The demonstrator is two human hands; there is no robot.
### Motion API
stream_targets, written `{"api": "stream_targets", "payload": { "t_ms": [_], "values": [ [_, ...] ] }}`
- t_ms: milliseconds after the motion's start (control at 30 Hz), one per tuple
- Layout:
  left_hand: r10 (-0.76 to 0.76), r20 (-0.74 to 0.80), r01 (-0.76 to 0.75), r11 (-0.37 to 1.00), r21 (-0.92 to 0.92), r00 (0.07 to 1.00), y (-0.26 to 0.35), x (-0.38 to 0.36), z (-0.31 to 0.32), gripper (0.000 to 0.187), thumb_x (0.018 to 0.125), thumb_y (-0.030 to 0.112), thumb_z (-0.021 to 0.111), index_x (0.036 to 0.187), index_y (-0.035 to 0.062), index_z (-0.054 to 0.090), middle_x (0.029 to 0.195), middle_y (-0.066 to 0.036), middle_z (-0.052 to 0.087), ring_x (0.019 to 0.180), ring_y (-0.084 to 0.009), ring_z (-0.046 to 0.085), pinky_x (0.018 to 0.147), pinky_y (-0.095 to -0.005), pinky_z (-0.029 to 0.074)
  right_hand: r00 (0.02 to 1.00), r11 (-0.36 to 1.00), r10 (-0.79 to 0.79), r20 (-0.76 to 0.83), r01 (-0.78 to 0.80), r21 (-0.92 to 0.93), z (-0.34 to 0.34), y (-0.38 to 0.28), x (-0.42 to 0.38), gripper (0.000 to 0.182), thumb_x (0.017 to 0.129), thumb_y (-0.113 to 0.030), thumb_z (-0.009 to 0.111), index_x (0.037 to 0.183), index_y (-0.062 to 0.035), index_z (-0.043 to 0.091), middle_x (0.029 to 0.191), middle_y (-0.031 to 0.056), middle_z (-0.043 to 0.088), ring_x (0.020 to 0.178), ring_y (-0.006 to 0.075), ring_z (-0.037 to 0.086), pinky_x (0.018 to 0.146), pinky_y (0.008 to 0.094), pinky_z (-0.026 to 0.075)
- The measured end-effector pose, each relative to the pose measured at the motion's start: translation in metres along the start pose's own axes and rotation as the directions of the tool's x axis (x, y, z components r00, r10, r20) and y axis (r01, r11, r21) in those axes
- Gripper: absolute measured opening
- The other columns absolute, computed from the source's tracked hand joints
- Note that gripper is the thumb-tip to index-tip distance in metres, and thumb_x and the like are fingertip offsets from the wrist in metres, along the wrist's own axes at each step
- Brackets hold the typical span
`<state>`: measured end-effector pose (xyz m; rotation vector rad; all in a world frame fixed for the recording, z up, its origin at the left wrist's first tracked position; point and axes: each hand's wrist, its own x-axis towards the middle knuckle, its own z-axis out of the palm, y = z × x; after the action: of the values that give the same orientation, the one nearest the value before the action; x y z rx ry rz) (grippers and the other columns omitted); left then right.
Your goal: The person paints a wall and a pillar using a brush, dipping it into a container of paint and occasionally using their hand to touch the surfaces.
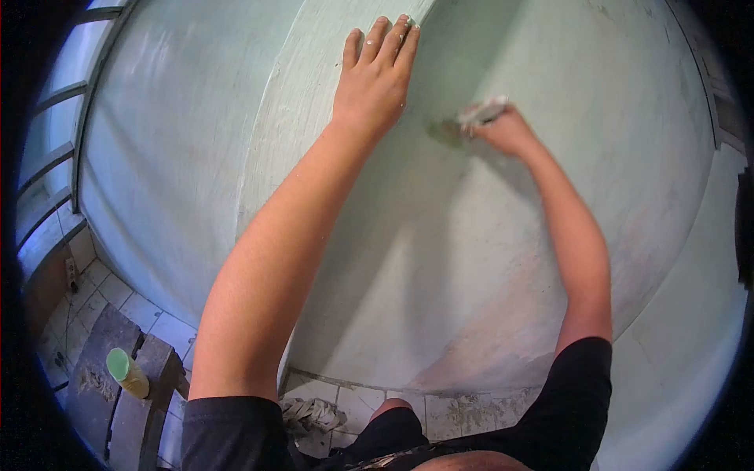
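wall [471,259]: pale mint green, chalky, with whitish streaks and a brownish, worn patch low near the floor. darker green-grey smear [446,132] on the wall beside the pale grey-white pad [483,112] in the right hand [506,132]. left hand [375,78]: fingers flecked with white. sleeves [228,432]: black. floor tiles [149,310]: white with dark grout lines, the ones along the wall's foot mottled grey-brown. wooden planks [102,385]: weathered grey-brown, blotched with lighter residue. bottle [129,374]: yellowish body, light green end. crumpled rag [310,414]: dirty white with grey folds. window bars [59,118]: dark against bluish-white light.
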<state>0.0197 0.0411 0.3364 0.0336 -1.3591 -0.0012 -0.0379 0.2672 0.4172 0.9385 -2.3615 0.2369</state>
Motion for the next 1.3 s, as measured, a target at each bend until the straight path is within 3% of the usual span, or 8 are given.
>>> {"api": "stream_targets", "payload": {
  "t_ms": [300,567,767,800,967,1000,1133,1300],
  "values": [
    [0.011,-0.031,-0.011,1.000,-0.014,0.999,-0.002,0.002,0.001,0.051,0.084,0.007,0.050,0.134,0.0107,0.039,0.138,-0.004,0.040,0.129,-0.0243,0.035,0.105,-0.0475,0.027,0.817,0.910,-0.272,-0.509,0.045,-0.413,-0.138,0.012,0.149,0.046,0.073,-0.037,0.069,0.103,-0.0029,0.063,0.100,0.0130,0.066,0.090,0.0279,0.063,0.079,0.0348,0.049],
    [0.042,-0.070,-0.044,0.999,-0.027,0.997,0.001,0.002,-0.003,0.052,0.083,0.008,0.053,0.133,0.0107,0.041,0.137,-0.005,0.041,0.127,-0.0248,0.037,0.104,-0.0473,0.028,0.768,0.715,-0.565,-0.301,0.275,-0.642,0.000,0.018,0.043,0.031,0.076,-0.012,0.060,0.107,-0.0070,0.061,0.103,0.0129,0.063,0.094,0.0308,0.060,0.080,0.0364,0.047],
    [0.023,0.067,-0.024,1.000,0.019,0.998,-0.002,0.000,0.001,0.051,0.090,0.021,0.044,0.137,0.0058,0.034,0.142,-0.013,0.032,0.134,-0.0292,0.027,0.111,-0.0485,0.015,0.761,0.751,-0.642,-0.091,0.600,-0.275,0.120,0.003,-0.081,0.037,0.060,-0.002,0.064,0.097,-0.0042,0.061,0.093,0.0134,0.063,0.087,0.0301,0.061,0.072,0.0373,0.049],
    [0.004,0.098,-0.006,1.000,0.020,0.995,0.001,0.000,-0.005,0.052,0.087,0.001,0.036,0.138,0.0023,0.029,0.144,-0.011,0.031,0.134,-0.0257,0.027,0.112,-0.0428,0.018,0.788,0.783,-0.614,-0.052,0.599,-0.165,0.121,0.000,-0.085,0.036,0.061,0.000,0.064,0.097,-0.0046,0.061,0.091,0.0131,0.063,0.086,0.0287,0.062,0.072,0.0363,0.050],
    [-0.012,0.094,0.013,1.000,-0.008,0.995,0.003,0.001,-0.007,0.052,0.087,0.003,0.037,0.138,0.0030,0.029,0.144,-0.012,0.030,0.135,-0.0263,0.024,0.112,-0.0442,0.016,0.984,0.937,-0.167,-0.066,0.180,0.300,0.088,0.012,-0.034,0.017,0.075,-0.013,0.066,0.091,-0.0058,0.065,0.081,0.0089,0.067,0.074,0.0186,0.063,0.069,0.0305,0.051],
    [-0.020,0.096,0.022,1.000,-0.021,0.995,0.003,0.001,-0.007,0.052,0.087,0.002,0.037,0.138,0.0030,0.029,0.145,-0.012,0.029,0.136,-0.0261,0.023,0.112,-0.0442,0.016,0.971,0.996,0.032,-0.238,-0.050,-0.070,0.063,-0.002,-0.015,0.018,0.075,-0.019,0.067,0.088,-0.0061,0.066,0.083,0.0088,0.067,0.075,0.0205,0.064,0.069,0.0312,0.051],
    [0.004,0.097,-0.008,0.999,0.043,0.995,0.003,-0.001,0.001,0.052,0.087,0.001,0.037,0.139,0.0029,0.028,0.145,-0.012,0.028,0.136,-0.0261,0.023,0.112,-0.0441,0.015,0.806,0.942,-0.282,-0.520,0.129,-0.311,-0.041,0.034,0.072,0.025,0.075,-0.027,0.064,0.092,-0.0076,0.067,0.091,0.0142,0.067,0.085,0.0285,0.064,0.075,0.0362,0.051],
    [0.003,0.091,-0.008,0.999,0.052,0.996,0.002,0.001,0.002,0.052,0.087,0.002,0.037,0.139,0.0028,0.028,0.145,-0.012,0.028,0.136,-0.0265,0.023,0.113,-0.0441,0.014,0.783,0.865,-0.467,-0.410,0.310,-0.394,-0.003,-0.019,0.012,0.016,0.079,-0.011,0.060,0.093,-0.0061,0.065,0.088,0.0097,0.065,0.079,0.0253,0.062,0.070,0.0348,0.050]
  ]
}}
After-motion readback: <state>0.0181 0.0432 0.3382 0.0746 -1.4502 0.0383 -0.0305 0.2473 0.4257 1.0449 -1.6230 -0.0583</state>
